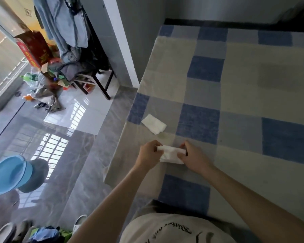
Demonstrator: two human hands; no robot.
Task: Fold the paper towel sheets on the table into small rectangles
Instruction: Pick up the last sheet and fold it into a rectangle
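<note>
Both hands work one paper towel sheet (171, 154) near the table's (253, 95) left edge, toward its near-left corner; the left hand (148, 154) pinches the sheet's left end between curled fingers and thumb, and the right hand (193, 157) pinches its right end the same way. The sheet spans the gap between the two grips, already narrowed to a band — whether it rests on the checked cloth or hangs just above it I cannot tell. To fold it well, bring the ends together squarely and match the edges before creasing; then press flat. A folded sheet (154, 124) lies farther along the left edge, apart from both hands.
</note>
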